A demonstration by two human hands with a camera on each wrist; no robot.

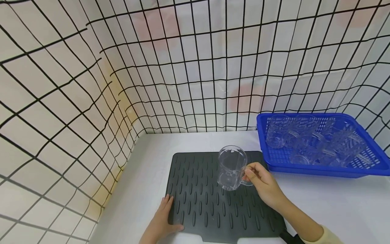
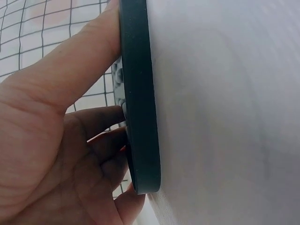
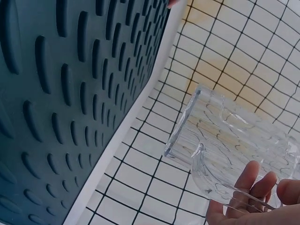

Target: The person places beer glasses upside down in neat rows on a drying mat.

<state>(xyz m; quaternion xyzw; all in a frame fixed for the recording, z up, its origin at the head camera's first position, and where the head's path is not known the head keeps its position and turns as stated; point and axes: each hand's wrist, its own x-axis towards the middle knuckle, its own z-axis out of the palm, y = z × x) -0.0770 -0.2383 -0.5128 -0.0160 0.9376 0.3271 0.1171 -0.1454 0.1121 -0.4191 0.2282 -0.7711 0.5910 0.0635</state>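
A clear glass mug [image 1: 230,169] is held by its handle in my right hand [image 1: 267,186], upright above the dark grey drying mat [image 1: 210,217] with raised oval ridges. In the right wrist view the mug [image 3: 234,136] shows its base apart from the mat, with several fingers curled at the handle. My left hand [image 1: 161,217] touches the mat's near left corner, thumb spread from the fingers. Seen from the left wrist, the thumb and fingertips rest along the mat's dark edge [image 2: 140,108].
A blue plastic basket [image 1: 304,168] stands to the right of the mat, with several clear glass mugs [image 1: 317,142] inside. Black wire grid panels [image 1: 195,81] border the white table [image 1: 137,176] at the back and left. A black object [image 1: 289,237] lies by the mat's near right corner.
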